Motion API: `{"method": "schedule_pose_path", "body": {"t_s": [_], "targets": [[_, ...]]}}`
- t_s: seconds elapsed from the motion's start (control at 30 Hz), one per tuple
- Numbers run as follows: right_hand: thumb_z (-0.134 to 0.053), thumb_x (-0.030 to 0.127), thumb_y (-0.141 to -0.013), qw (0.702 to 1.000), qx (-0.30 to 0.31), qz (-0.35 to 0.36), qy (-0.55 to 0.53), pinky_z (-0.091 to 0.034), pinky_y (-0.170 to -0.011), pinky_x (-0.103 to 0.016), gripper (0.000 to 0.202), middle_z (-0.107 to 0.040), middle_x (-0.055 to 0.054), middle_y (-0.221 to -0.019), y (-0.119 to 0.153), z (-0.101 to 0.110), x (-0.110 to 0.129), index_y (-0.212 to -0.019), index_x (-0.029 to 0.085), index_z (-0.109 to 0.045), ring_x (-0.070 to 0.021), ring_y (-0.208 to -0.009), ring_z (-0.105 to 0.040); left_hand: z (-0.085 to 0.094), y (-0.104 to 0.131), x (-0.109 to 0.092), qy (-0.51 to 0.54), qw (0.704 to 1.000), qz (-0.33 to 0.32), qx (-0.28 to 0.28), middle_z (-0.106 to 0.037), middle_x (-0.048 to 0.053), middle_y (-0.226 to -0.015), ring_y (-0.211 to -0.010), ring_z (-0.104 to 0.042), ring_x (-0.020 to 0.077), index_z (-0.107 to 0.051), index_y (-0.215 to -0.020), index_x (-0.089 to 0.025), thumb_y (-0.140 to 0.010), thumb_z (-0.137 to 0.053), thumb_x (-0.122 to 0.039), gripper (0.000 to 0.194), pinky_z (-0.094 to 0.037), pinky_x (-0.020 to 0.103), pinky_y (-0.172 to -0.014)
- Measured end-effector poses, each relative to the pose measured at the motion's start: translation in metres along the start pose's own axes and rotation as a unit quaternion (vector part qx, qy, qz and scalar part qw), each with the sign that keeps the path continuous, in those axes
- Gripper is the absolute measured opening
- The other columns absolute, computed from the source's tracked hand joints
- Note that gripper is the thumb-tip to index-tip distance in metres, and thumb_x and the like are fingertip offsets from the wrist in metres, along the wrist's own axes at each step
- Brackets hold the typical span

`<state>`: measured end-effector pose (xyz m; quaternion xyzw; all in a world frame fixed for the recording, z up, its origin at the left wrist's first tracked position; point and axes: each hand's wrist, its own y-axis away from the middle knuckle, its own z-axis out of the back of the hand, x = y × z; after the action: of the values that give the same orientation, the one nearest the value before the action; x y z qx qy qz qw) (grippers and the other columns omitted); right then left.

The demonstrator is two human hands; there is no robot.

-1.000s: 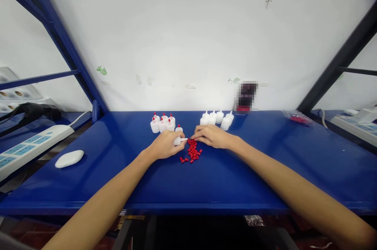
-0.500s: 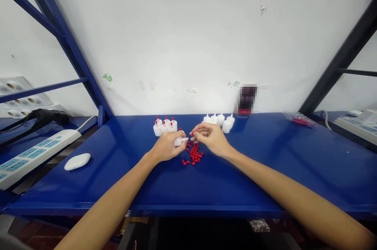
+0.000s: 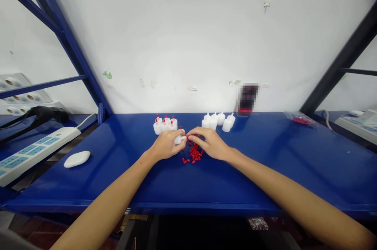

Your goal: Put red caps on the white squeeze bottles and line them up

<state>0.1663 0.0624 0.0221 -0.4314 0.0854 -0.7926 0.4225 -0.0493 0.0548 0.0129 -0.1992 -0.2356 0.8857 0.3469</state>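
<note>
My left hand (image 3: 167,145) is wrapped round a white squeeze bottle (image 3: 178,140), tilted so its pointed nozzle faces right. Between the thumb and forefinger of my right hand (image 3: 210,143) is a small red cap (image 3: 187,136), at the nozzle's tip; whether it sits on the tip I cannot tell. Loose red caps (image 3: 195,152) lie in a pile below the hands. To the left stand several white bottles with red caps (image 3: 165,125). Behind my right hand stand several uncapped white bottles (image 3: 226,125), their bare nozzles pointing up.
A white oval case (image 3: 77,159) lies at the left of the blue table (image 3: 235,187). Beyond it is a power strip (image 3: 38,152). A clear bag with red pieces (image 3: 300,119) rests at the far right. A pixelated dark object (image 3: 247,99) stands against the wall.
My right hand has moved left and brought the red cap to the nozzle's tip. My left hand keeps the bottle in nearly the same place.
</note>
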Motion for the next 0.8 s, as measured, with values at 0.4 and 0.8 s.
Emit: {"method": "schedule_pose_path", "body": {"t_s": [0.4,0.8], "targets": [[-0.035,0.033,-0.104,0.991,0.062,0.042,0.114,-0.041,-0.075,-0.031,0.025,-0.056,-0.003,-0.092,0.000,0.010,0.006,-0.097,0.020,-0.055,-0.0165,-0.081,-0.052,0.004,0.000,-0.003,-0.077,0.993,-0.079,-0.028,-0.070,0.004,-0.076,-0.062,-0.063,0.0151,-0.063,-0.094,-0.017,-0.089,-0.054,-0.028,0.015,-0.042,0.024,-0.058],[-0.028,0.026,-0.103,0.992,-0.003,0.013,0.128,-0.029,-0.059,-0.029,0.027,-0.047,0.002,-0.070,-0.001,-0.008,0.011,-0.079,0.023,-0.039,-0.0144,-0.060,-0.040,0.002,-0.007,-0.026,0.100,0.993,0.065,-0.003,-0.058,-0.003,-0.061,-0.052,-0.047,0.0081,-0.058,-0.082,-0.016,-0.089,-0.050,-0.025,0.013,-0.037,0.020,-0.055]]}}
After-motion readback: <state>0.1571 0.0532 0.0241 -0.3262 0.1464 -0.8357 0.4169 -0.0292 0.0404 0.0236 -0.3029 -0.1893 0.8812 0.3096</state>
